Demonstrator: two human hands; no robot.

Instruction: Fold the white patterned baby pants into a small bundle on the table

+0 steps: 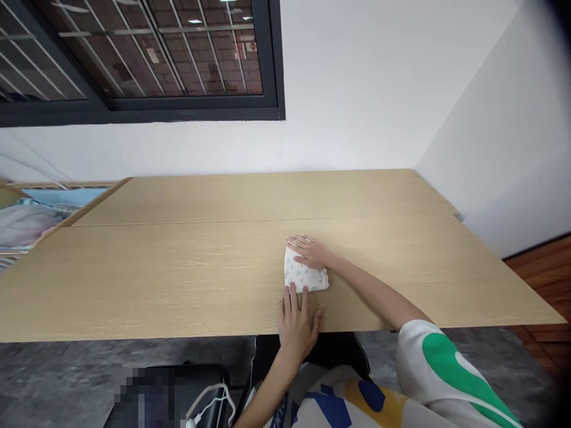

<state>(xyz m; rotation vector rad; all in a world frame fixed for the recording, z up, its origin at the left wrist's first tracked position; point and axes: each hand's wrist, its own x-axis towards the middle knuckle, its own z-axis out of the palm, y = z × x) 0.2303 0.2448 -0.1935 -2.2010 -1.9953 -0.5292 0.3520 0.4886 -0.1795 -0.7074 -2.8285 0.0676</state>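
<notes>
A white wall [357, 71] and a dark-framed window [134, 53] stood beyond the desk [178, 279], a pale wood-grain top made of two joined panels. The right hand [311, 251] lay flat on a folded white cloth [304, 276] printed with small coloured dots, its fingers together and pressing down rather than pinching. The left hand [296, 329] lay open on the desk just below, its fingers slightly spread and their tips touching the cloth's near side. Neither hand gripped it. The cloth sat close to the desk's near edge, about midway along its length. The right arm ran in from a white sleeve [439, 362] with a green stripe. Past that edge, a dark object [178, 398], partly blurred out, lay with a white cable [209, 404] on a grey floor [57, 380]. With so little desk behind it, a hard pull toward the body could drag the cloth over the edge, and its folds might spring loose if the pressing hand lifted.
</notes>
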